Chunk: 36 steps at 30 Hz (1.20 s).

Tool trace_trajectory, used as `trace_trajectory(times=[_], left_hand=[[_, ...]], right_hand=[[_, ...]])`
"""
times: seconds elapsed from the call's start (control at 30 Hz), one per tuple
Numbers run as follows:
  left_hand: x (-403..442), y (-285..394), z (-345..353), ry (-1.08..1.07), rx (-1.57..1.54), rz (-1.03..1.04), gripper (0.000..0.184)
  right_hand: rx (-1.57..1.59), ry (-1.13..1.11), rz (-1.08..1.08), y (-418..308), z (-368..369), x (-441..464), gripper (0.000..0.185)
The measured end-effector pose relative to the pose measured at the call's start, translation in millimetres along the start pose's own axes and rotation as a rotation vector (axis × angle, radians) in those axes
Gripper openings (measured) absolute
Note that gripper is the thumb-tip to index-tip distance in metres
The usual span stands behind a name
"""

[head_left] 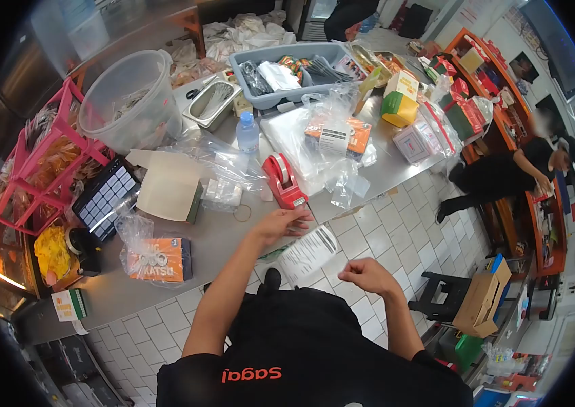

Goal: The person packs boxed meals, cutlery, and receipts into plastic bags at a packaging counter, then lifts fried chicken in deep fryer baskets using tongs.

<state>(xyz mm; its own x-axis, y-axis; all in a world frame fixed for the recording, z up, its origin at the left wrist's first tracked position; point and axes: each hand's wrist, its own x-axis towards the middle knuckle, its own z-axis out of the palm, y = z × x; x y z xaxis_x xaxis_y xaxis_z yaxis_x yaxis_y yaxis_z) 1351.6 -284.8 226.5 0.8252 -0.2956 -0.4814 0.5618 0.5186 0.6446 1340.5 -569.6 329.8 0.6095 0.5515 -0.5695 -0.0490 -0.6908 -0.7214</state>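
L hand (pixel 285 225) at near end of red tape dispenser (pixel 283 182) on bench (pixel 216 239); can't tell if grip's open or closed. R hand (pixel 373 277) grip pinched closed, right of printed slip (pixel 309 254).

Upside down in this view, red letters on the wearer's black shirt (pixel 314 349) seem to spell "Sagaj", though the last letter is uncertain. "KATSU" stands in white capitals on an orange box (pixel 165 258) wrapped in clear plastic at the table's near left; larger lettering above it is obscured by the wrapping. Print on the long paper slip (pixel 309 256), the white label (pixel 335 140) on another bagged orange box (pixel 359 138) and the yellow-and-green carton (pixel 400 99) is too small to read.
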Motion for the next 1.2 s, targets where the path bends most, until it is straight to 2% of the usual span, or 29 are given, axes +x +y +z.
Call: trace_trajectory(times=[0.03,0.07,0.1,0.17,0.23,0.27,0.37,0.43,0.5,0.57,0.63,0.7,0.77,0.8,0.87,0.9,0.97,1.0,1.03,1.07,1.1,1.13,1.17,1.2], left_hand=[[2.6,-6.1,8.1,0.010,-0.008,0.007,0.034],[7.0,-15.3,15.7,0.111,-0.055,0.069,0.031],[12.4,-24.7,20.9,0.220,-0.103,0.135,0.029],[39.9,-54.7,16.0,0.316,-0.010,0.163,0.023],[30.5,-48.5,24.7,0.385,0.000,0.215,0.023],[9.5,-38.6,19.9,0.434,-0.015,0.234,0.023],[-60.8,-20.6,13.9,0.432,0.025,0.312,0.025],[-117.7,-29.5,-8.4,0.557,0.069,0.495,0.026],[-181.1,-42.6,-22.9,0.705,-0.022,0.561,0.025],[-239.1,-58.9,-41.3,0.893,-0.067,0.648,0.024],[-288.1,-71.0,-63.5,1.054,-0.081,0.718,0.024],[-325.4,-68.4,-94.6,1.208,-0.060,0.769,0.025],[-348.7,-49.2,-125.9,1.362,0.054,0.796,0.025],[-352.2,-44.4,-146.3,1.359,0.046,0.794,0.025],[-345.1,-49.5,-193.4,1.504,0.374,0.803,0.023],[-341.6,-59.9,-209.5,1.501,0.370,0.811,0.023],[-337.7,-70.6,-236.2,1.405,0.322,0.665,0.020],[-348.1,-55.4,-221.5,1.353,0.207,0.600,0.019],[-350.5,-56.6,-226.6,1.344,0.203,0.593,0.019],[-352.1,-58.0,-230.7,1.237,0.090,0.591,0.019],[-353.6,-57.3,-235.1,1.125,-0.015,0.589,0.019],[-355.9,-54.9,-239.7,1.106,-0.008,0.585,0.019],[-360.8,-50.5,-240.9,1.019,-0.126,0.530,0.018],[-365.1,-49.0,-242.3,0.931,-0.241,0.467,0.018]], right_hand=[[-0.010,-0.014,0.048,7.2,-1.5,-4.3,0.027],[-0.024,-0.032,0.095,13.7,-1.6,-7.0,0.027],[-0.037,-0.054,0.086,18.9,0.4,-5.9,0.027],[-0.090,0.063,0.121,26.3,10.1,1.1,0.027],[-0.198,0.006,0.083,12.0,12.1,0.6,0.026],[-0.283,0.001,0.068,2.1,12.5,1.2,0.026],[-0.258,-0.130,0.028,-14.5,20.9,5.7,0.028],[-0.320,-0.208,-0.016,-48.0,33.8,13.2,0.029],[-0.368,-0.383,-0.269,-83.1,56.5,23.6,0.028],[-0.426,-0.539,-0.311,-116.6,86.0,38.8,0.029],[-0.436,-0.598,-0.410,-159.9,118.9,48.1,0.026],[-0.354,-0.541,-0.512,-183.9,154.1,64.9,0.023],[-0.350,-0.362,-0.517,-203.1,190.8,87.3,0.024],[-0.356,-0.362,-0.512,-205.3,209.2,100.5,0.024],[-0.406,-0.138,-0.540,-200.6,242.3,129.5,0.025],[-0.411,-0.134,-0.543,-193.2,253.6,140.2,0.025],[-0.454,-0.162,-0.369,-180.4,268.1,157.4,0.027],[-0.453,-0.155,-0.365,-177.6,268.8,160.2,0.027],[-0.304,-0.193,-0.304,-170.9,266.7,159.9,0.028],[-0.154,-0.226,-0.241,-164.7,266.6,159.0,0.029],[-0.150,-0.215,-0.229,-159.3,269.6,159.6,0.029],[0.007,-0.271,-0.161,-155.4,271.5,162.1,0.028],[0.165,-0.325,-0.097,-154.4,272.5,163.8,0.028],[0.174,-0.307,-0.088,-152.4,273.6,165.3,0.028]])
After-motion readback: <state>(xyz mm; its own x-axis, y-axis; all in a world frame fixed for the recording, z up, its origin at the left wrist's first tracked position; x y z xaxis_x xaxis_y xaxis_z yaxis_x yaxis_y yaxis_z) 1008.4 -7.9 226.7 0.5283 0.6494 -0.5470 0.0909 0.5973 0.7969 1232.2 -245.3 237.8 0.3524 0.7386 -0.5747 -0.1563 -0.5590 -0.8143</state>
